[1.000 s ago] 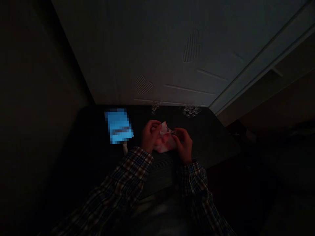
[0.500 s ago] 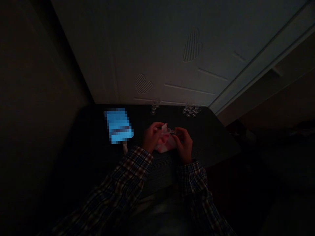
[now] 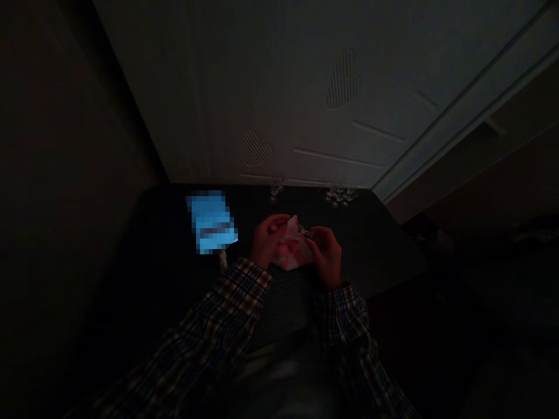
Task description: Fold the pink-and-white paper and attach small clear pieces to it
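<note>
In dim light, a soft pink-and-white bag or cloth (image 3: 293,256) lies between my hands on the dark tabletop. My left hand (image 3: 265,240) is closed around its left side, fingers curled at the upper edge. On the right, my right hand (image 3: 326,251) is closed in a pinch on a small shiny piece (image 3: 308,234) at the bag's upper right edge. Whether this piece is clear plastic or metal is too dark to tell.
A glowing blue screen (image 3: 213,222), pixelated, stands left of my hands on the dark table (image 3: 375,244). Small clear, rounded pieces sit in a little group (image 3: 275,190) and a larger cluster (image 3: 340,195) along the back. Behind rises a pale panel (image 3: 288,87) with raised hearts.
Both hands stay at nearly the same spot. The shiny piece shows slightly differently at my right fingertips, and the pink-and-white folds have shifted a little.
</note>
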`<control>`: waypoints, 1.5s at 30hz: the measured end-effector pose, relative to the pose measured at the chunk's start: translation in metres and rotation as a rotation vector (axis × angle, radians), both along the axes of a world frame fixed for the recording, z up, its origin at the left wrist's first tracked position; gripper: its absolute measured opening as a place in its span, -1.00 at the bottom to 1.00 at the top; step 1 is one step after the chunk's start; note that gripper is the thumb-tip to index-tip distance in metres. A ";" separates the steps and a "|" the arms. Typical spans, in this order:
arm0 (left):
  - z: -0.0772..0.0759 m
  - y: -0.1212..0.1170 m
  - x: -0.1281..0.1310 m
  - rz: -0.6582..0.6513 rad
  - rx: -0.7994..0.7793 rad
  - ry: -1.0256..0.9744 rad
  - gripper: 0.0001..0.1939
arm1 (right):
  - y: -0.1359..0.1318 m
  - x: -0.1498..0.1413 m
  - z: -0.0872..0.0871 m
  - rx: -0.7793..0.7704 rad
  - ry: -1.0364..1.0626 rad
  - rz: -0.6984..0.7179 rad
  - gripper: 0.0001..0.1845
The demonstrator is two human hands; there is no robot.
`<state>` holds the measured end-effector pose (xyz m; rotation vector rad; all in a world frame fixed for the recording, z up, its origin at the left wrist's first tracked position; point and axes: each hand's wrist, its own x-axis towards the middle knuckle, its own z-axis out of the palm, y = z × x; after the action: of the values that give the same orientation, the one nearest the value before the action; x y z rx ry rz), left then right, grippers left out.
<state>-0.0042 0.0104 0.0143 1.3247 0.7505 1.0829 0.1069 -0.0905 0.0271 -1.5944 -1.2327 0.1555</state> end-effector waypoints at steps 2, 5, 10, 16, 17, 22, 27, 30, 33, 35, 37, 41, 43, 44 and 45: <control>0.000 0.001 0.000 -0.014 -0.023 -0.027 -0.74 | 0.000 0.001 -0.001 0.000 0.006 -0.002 -0.74; 0.000 0.002 0.000 -0.032 -0.050 -0.071 -0.70 | 0.001 0.002 -0.002 -0.001 0.013 0.003 -0.75; 0.000 0.001 -0.002 -0.075 -0.067 -0.083 -0.67 | 0.000 0.003 -0.002 -0.015 0.011 0.018 -0.74; -0.002 0.000 -0.001 -0.101 -0.088 -0.017 -0.65 | 0.001 0.002 -0.002 -0.009 0.014 0.010 -0.75; -0.002 0.000 -0.001 -0.105 -0.086 -0.010 -0.65 | 0.001 0.002 -0.002 -0.014 0.016 0.010 -0.74; 0.002 -0.004 -0.002 -0.103 -0.074 0.005 -0.65 | 0.002 0.003 -0.005 -0.029 0.090 0.044 -0.64; 0.003 -0.004 -0.003 -0.099 -0.029 0.039 -0.65 | 0.003 0.004 -0.009 -0.064 0.146 0.038 -0.67; 0.001 -0.003 -0.002 -0.064 0.005 0.073 -0.65 | 0.003 0.004 -0.009 -0.110 0.140 0.036 -0.73; 0.000 -0.003 -0.003 -0.059 0.040 0.091 -0.66 | 0.002 0.004 -0.007 -0.133 0.146 0.055 -0.75; 0.000 -0.004 -0.003 -0.075 0.062 0.108 -0.68 | 0.002 0.003 -0.006 -0.137 0.153 0.071 -0.76; 0.001 -0.004 -0.003 -0.081 0.078 0.130 -0.69 | 0.001 0.003 -0.005 -0.140 0.159 0.080 -0.76; 0.004 -0.005 -0.002 -0.076 0.076 0.062 -0.68 | 0.000 0.002 -0.004 -0.102 0.164 0.058 -0.77; 0.006 -0.005 -0.002 -0.071 0.052 0.012 -0.63 | 0.000 0.001 -0.003 -0.065 0.162 0.056 -0.78; 0.006 -0.005 -0.001 -0.077 0.034 0.006 -0.62 | 0.000 0.001 -0.003 -0.048 0.161 0.056 -0.78; 0.007 -0.005 -0.002 -0.090 0.013 0.011 -0.61 | -0.001 0.001 -0.003 -0.032 0.161 0.054 -0.78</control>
<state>-0.0057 0.0055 0.0210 1.3641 0.6866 1.0114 0.1079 -0.0913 0.0245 -1.5451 -1.1540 0.3334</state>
